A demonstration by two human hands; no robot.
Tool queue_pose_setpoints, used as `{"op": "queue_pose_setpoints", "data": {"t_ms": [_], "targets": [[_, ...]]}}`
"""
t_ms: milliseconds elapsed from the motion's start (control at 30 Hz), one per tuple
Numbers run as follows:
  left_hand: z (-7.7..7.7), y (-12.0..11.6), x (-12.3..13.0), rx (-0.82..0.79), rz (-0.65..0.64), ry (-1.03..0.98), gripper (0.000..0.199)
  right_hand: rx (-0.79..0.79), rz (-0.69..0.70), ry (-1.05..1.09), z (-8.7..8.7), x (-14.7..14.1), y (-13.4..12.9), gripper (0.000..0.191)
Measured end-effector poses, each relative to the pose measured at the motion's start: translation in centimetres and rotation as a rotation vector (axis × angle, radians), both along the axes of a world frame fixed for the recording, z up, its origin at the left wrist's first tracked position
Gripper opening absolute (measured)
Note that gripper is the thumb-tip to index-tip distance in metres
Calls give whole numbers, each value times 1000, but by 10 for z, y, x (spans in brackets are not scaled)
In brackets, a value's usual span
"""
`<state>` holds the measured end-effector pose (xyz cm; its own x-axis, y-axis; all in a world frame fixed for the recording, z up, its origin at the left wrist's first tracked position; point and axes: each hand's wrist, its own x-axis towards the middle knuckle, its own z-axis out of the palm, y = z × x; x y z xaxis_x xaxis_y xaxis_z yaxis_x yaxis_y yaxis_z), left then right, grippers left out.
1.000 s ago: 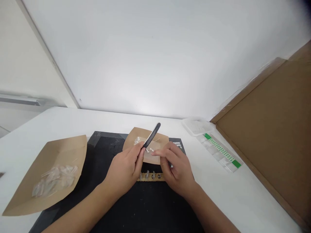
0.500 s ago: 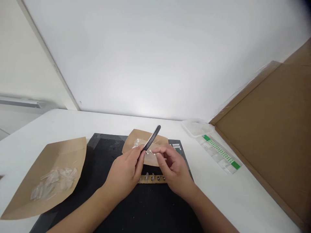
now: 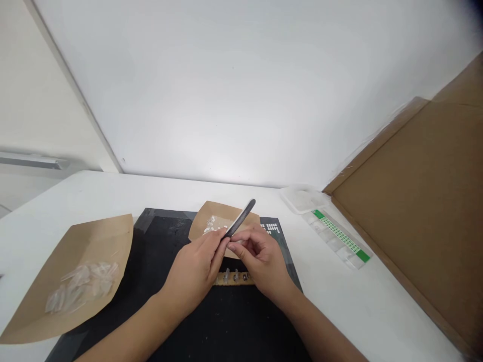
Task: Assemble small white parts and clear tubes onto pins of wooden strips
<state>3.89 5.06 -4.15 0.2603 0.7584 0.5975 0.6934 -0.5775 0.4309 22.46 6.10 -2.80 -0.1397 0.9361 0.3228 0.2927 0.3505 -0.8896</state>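
My left hand grips a dark nail file with a pale edge, which slants up to the right. Its thumb and fingers pinch the lower end. My right hand is closed, fingertips pressed together beside the file's lower end and nearly touching my left thumb. Whatever sits in that pinch is too small and too covered to make out. Behind the hands lies a brown paper tray with small white pieces in it. Under them runs a tan strip bearing several clear upright pieces, partly hidden by my hands.
A larger brown paper tray with clear plastic pieces lies at left. Beneath the hands is a black mat. To the right are a green-and-clear plastic packet, a translucent container and a cardboard sheet.
My right hand has moved left, bringing its fingertips up against the file and the left thumb. The file has shifted slightly right and tilted lower.
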Motion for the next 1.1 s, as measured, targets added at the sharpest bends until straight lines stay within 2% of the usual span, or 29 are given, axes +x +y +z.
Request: {"op": "queue_pose_setpoints", "data": {"t_ms": [267, 500, 733, 833, 933, 1033, 1100], "targets": [[1, 1, -1, -15, -53, -62, 28, 0, -5, -44, 4, 3, -1, 14], [1, 1, -2, -7, -59, -64, 29, -62, 25, -14, 0, 4, -1, 16], [9, 1, -2, -129, -23, -80, 32, 0, -23, -44, 1, 8, 2, 21], [16, 1, -4, -181, 20, -88, 36, 117, -88, -231, 2, 17, 8, 18], [19, 2, -6, -188, 48, -96, 39, 207, -99, -529, 1, 28, 13, 13], [18, 2, -7, -199, 74, -101, 40, 216, -53, -789, 1, 35, 16, 14], [16, 2, -8, -202, 81, -104, 40, 200, -32, -871, 2, 37, 17, 17]]}}
